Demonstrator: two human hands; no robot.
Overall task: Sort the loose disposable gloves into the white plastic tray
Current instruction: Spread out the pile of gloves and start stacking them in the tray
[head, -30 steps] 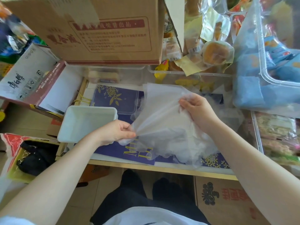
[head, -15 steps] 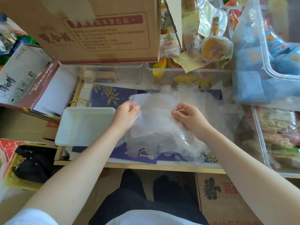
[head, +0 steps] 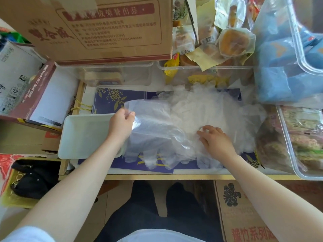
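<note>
A heap of loose, clear disposable gloves (head: pixel 201 110) lies across the purple patterned box lid (head: pixel 111 98) on the table. A flat stack of gloves (head: pixel 157 133) sits at its near left, fingers pointing toward me. My left hand (head: pixel 122 123) pinches the stack's upper left corner, right beside the white plastic tray (head: pixel 83 137), which holds nothing I can see. My right hand (head: pixel 215 138) rests on the gloves to the right, fingers bent and touching the plastic.
A large cardboard box (head: pixel 97 28) stands at the back on a clear container (head: pixel 118 75). Packaged pastries (head: pixel 232 41) fill a bin at back right, with blue packets (head: pixel 288 67) and another clear bin (head: pixel 304 137) to the right. An open carton (head: pixel 26 88) lies at left.
Both hands have lowered the glove stack from mid-air down onto the heap. My left hand now holds its upper left corner; my right hand slid down and right onto the gloves.
</note>
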